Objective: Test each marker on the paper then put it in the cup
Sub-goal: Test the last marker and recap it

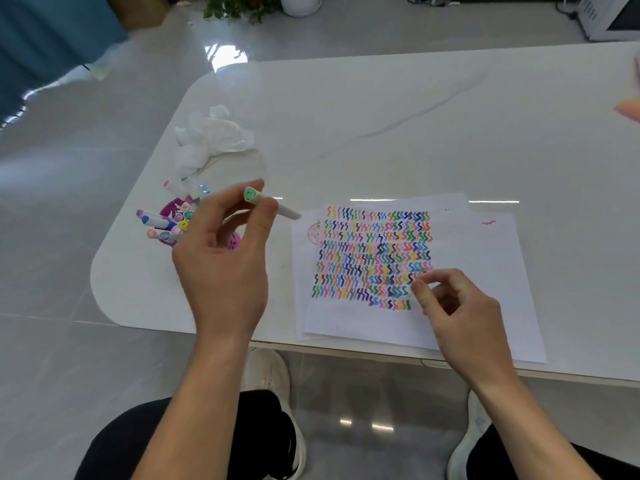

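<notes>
Left hand (221, 261) grips a white marker (286, 212) between thumb and fingers, raised off the surface (381, 126). Its green-capped end points up and away and the other end points at the paper's left edge, not touching it. Right hand (460, 306) hovers over the lower right of the paper (478, 268), fingers loosely curled, thumb and index tips close together, nothing visible in the grip. The paper is a small stack of white sheets at the near edge, with the top sheet carrying a dense grid of multicolour squiggles (374, 254). The purple cup (168, 208) sits left of the paper, partly behind the left hand, packed with capped markers (156, 222). A crumpled tissue (211, 136) lies just beyond the cup.
</notes>
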`<state>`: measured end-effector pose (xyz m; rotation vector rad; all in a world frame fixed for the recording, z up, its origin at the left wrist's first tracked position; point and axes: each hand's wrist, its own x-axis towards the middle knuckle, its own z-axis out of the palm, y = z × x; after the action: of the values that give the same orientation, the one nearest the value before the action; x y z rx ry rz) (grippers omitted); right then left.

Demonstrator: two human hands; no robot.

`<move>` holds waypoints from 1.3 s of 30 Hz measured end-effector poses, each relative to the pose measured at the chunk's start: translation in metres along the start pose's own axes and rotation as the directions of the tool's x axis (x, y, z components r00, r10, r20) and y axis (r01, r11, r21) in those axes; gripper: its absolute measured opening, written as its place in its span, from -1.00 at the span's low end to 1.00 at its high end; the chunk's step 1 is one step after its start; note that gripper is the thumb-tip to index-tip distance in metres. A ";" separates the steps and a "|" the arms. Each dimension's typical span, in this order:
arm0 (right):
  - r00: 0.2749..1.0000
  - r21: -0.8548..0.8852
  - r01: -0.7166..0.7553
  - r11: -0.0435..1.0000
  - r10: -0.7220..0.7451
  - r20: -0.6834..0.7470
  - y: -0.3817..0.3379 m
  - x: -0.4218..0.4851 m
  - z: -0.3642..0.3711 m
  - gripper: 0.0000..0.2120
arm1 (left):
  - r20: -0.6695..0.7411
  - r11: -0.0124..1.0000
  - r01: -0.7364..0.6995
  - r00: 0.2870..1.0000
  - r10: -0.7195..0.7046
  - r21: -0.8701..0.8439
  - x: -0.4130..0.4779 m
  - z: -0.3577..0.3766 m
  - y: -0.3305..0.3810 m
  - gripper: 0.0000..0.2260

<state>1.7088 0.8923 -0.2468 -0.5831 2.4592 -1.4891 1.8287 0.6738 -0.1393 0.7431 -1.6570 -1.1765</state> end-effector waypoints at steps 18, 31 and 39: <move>0.999 -0.071 0.021 0.997 -0.024 -0.041 0.003 0.000 0.007 -0.93 | -0.050 0.800 -0.219 0.954 0.295 0.559 0.045 -0.032 -0.010 -0.70; 0.998 -0.137 0.020 0.990 -0.028 -0.054 0.003 0.002 0.012 -0.93 | -0.017 0.727 -0.107 0.987 0.162 0.679 0.051 -0.035 -0.030 -0.74; 0.997 -0.132 0.028 0.991 -0.037 -0.061 0.004 0.002 0.013 -0.95 | 0.022 0.631 -0.088 0.994 0.111 0.771 0.050 -0.036 -0.039 -0.75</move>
<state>1.7105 0.8826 -0.2560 -0.6118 2.6236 -1.3859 1.8420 0.6030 -0.1552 1.1589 -2.1577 -0.3011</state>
